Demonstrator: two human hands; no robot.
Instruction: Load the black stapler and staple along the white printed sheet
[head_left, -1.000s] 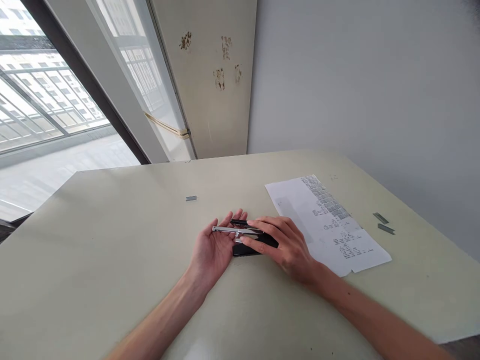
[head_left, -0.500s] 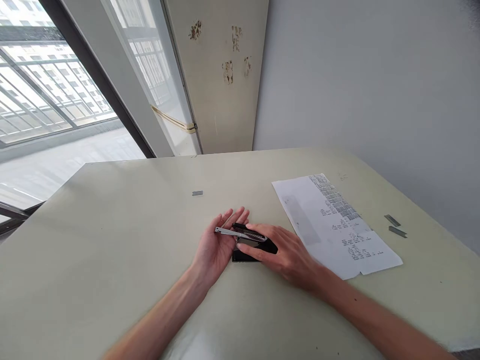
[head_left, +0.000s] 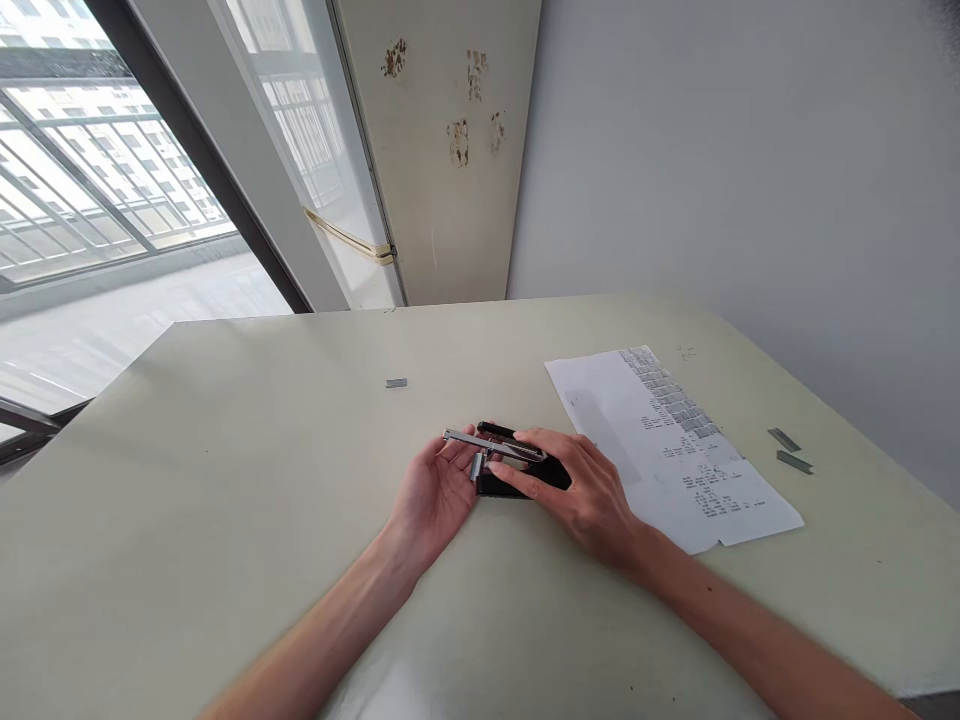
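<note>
A black stapler [head_left: 513,488] is folded open above the table in front of me, its silver staple magazine [head_left: 487,443] pointing left, apart from the base. My right hand [head_left: 585,480] grips it from the right, thumb on the near side and fingers over the far side. Palm up, my left hand [head_left: 433,495] lies under the front end of the stapler, fingers stretched out and partly hidden behind it. A small grey metal strip [head_left: 476,466], which looks like a row of staples, stands between the stapler's front and my left palm.
A printed paper sheet [head_left: 675,480] lies to the right of the stapler. Two grey staple strips [head_left: 793,462] rest beyond it at the right. Another staple strip [head_left: 396,383] lies farther back, left of centre. A wall and a refrigerator [head_left: 450,220] border the pale table [head_left: 225,480].
The stapler and my right hand have shifted slightly right and away from me. The small grey strip now shows at the stapler's front, beside my left palm.
</note>
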